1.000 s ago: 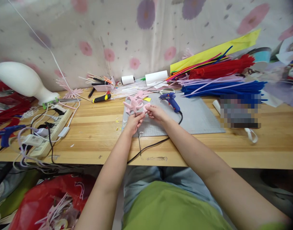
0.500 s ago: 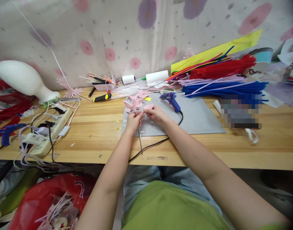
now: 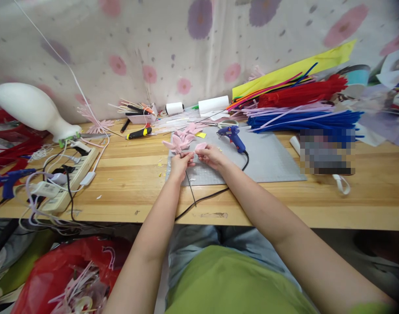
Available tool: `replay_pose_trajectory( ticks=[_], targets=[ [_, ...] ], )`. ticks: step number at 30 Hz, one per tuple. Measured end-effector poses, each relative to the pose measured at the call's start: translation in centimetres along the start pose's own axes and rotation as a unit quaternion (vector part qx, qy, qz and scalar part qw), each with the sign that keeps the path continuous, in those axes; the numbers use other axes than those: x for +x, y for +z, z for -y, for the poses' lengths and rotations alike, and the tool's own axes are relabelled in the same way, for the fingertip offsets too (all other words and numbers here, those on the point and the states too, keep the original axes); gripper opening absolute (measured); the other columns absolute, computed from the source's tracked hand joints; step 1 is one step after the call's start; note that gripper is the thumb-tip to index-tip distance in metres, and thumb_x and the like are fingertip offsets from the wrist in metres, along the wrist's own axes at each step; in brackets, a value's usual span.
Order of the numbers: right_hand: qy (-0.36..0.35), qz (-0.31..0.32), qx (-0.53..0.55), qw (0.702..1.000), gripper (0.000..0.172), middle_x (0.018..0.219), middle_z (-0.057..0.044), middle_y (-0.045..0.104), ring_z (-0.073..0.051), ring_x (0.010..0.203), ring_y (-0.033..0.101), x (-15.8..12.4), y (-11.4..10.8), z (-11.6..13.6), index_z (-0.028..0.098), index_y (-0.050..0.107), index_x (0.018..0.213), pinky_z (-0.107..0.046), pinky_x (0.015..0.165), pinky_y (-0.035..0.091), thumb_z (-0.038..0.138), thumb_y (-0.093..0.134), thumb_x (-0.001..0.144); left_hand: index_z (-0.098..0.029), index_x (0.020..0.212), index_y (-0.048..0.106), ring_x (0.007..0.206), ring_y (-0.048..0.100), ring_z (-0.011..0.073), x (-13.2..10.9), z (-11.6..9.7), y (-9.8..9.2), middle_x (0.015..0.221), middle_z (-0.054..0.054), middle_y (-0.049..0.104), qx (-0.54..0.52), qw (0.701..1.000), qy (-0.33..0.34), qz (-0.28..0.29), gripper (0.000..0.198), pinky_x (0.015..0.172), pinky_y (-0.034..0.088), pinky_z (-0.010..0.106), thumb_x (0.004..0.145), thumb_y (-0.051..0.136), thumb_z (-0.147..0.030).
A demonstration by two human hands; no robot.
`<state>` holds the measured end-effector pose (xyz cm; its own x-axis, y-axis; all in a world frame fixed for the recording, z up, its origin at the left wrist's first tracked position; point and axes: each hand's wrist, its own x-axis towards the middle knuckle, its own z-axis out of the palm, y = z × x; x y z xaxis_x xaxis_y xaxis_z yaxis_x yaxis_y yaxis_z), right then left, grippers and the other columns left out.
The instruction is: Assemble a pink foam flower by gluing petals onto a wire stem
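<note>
While we are holding the pink flower [image 3: 180, 143] over the grey mat [image 3: 271, 161] on the table [image 3: 127, 174], our left hand [image 3: 179, 163] is pinching its wire stem [image 3: 190, 192] and our right hand [image 3: 211, 155] is pinching a petal [image 3: 200, 147]. It is looking light and squashy, so we are thinking the stiff stem is the safest place to hold.

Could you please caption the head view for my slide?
Left hand grips the wire stem of a pink flower while right hand pinches a petal above the grey mat.
</note>
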<state>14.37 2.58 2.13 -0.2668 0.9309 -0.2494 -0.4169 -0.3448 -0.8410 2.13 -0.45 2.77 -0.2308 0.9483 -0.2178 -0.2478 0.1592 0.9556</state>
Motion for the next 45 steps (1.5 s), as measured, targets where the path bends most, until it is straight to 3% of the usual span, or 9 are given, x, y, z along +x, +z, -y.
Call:
replay_pose_trajectory(
  ticks=[11, 15, 19, 23, 27, 31, 34, 38, 45],
  targets=[
    [-0.002, -0.023, 0.046, 0.999, 0.025, 0.058, 0.003, 0.059, -0.007, 0.055, 0.055, 0.1, 0.0, -0.1, 0.016, 0.052, 0.075, -0.016, 0.052, 0.043, -0.001, 0.066, 0.064, -0.011, 0.063, 0.056, 0.042, 0.048, 0.0053, 0.1, 0.8, 0.7, 0.049, -0.004, 0.052, 0.03, 0.999, 0.019, 0.003, 0.02, 0.045, 0.049, 0.021, 0.07, 0.074, -0.019],
    [-0.008, 0.004, 0.068, 0.998, 0.023, 0.059, 0.004, 0.059, -0.006, 0.053, 0.053, -0.1, 0.1, 0.1, 0.017, 0.052, 0.074, -0.017, 0.053, 0.044, 0.001, 0.067, 0.066, -0.011, 0.068, 0.059, 0.046, 0.051, 0.0051, 0.2, 0.6, 0.1, 0.055, -0.003, 0.056, -0.003, 0.999, 0.009, 0.047, 0.018, 0.048, 0.05, 0.02, 0.07, 0.074, -0.021],
    [-0.013, -0.008, 0.063, 0.998, 0.017, 0.056, 0.004, 0.057, -0.006, 0.051, 0.053, -0.4, -0.1, 0.6, 0.017, 0.052, 0.071, -0.017, 0.053, 0.044, 0.004, 0.064, 0.07, -0.011, 0.075, 0.064, 0.048, 0.051, 0.0045, 0.1, 0.1, -0.4, 0.068, 0.003, 0.065, 0.001, 0.996, -0.028, 0.08, 0.027, 0.048, 0.048, 0.019, 0.076, 0.069, -0.037],
    [-0.028, -0.016, -0.014, 0.999, 0.014, 0.05, 0.005, 0.053, -0.005, 0.045, 0.047, -0.4, -0.6, 1.2, 0.017, 0.053, 0.068, -0.017, 0.046, 0.036, 0.007, 0.063, 0.069, -0.013, 0.09, 0.065, 0.044, 0.045, 0.0014, -0.1, -0.2, -0.4, 0.075, 0.0, 0.064, -0.034, 0.999, -0.007, 0.031, 0.026, 0.043, 0.043, 0.015, 0.076, 0.069, -0.034],
    [-0.059, 0.041, -0.163, 0.984, 0.013, 0.048, 0.005, 0.052, -0.007, 0.043, 0.044, -0.2, -1.0, 1.2, 0.018, 0.057, 0.067, -0.02, 0.044, 0.03, 0.017, 0.069, 0.064, -0.022, 0.112, 0.06, 0.052, 0.052, 0.004, -0.2, -0.2, -0.5, 0.078, -0.003, 0.061, -0.063, 0.998, 0.02, 0.02, 0.05, 0.042, 0.04, 0.014, 0.065, 0.078, -0.029],
    [-0.103, 0.064, -0.252, 0.96, 0.022, 0.053, 0.004, 0.054, -0.008, 0.048, 0.045, -0.3, -1.0, 1.1, 0.017, 0.06, 0.069, -0.023, 0.047, 0.032, 0.033, 0.073, 0.063, -0.016, 0.092, 0.065, 0.053, 0.051, 0.0047, 0.0, 0.1, -0.5, 0.069, -0.003, 0.059, -0.031, 0.998, 0.014, 0.044, 0.037, 0.04, 0.036, 0.013, 0.059, 0.08, -0.024],
    [-0.115, 0.074, -0.271, 0.953, 0.028, 0.065, 0.001, 0.061, -0.009, 0.052, 0.046, -0.7, -1.1, 1.2, 0.017, 0.061, 0.072, -0.023, 0.05, 0.034, 0.043, 0.072, 0.065, -0.014, 0.075, 0.06, 0.054, 0.051, 0.0048, 0.2, 0.3, -0.5, 0.065, -0.003, 0.057, -0.046, 0.999, 0.02, 0.015, 0.023, 0.041, 0.037, 0.012, 0.06, 0.077, -0.021],
    [-0.119, 0.099, -0.319, 0.935, 0.033, 0.065, -0.001, 0.061, -0.008, 0.051, 0.042, -1.2, -1.4, 1.3, 0.016, 0.062, 0.065, -0.023, 0.048, 0.029, 0.048, 0.069, 0.068, -0.016, 0.077, 0.056, 0.057, 0.056, 0.0063, 0.3, 0.3, -0.5, 0.068, -0.004, 0.058, -0.081, 0.996, 0.026, 0.006, 0.021, 0.042, 0.039, 0.014, 0.064, 0.073, -0.02],
    [-0.093, 0.092, -0.225, 0.965, 0.038, 0.055, 0.004, 0.051, -0.006, 0.048, 0.038, -1.1, -1.3, 0.8, 0.018, 0.054, 0.061, -0.022, 0.046, 0.026, 0.052, 0.07, 0.064, -0.017, 0.081, 0.051, 0.054, 0.06, 0.0083, 0.0, 0.2, -0.5, 0.067, -0.004, 0.061, -0.055, 0.997, 0.006, 0.057, 0.025, 0.04, 0.037, 0.015, 0.066, 0.071, -0.019]
  ],
)
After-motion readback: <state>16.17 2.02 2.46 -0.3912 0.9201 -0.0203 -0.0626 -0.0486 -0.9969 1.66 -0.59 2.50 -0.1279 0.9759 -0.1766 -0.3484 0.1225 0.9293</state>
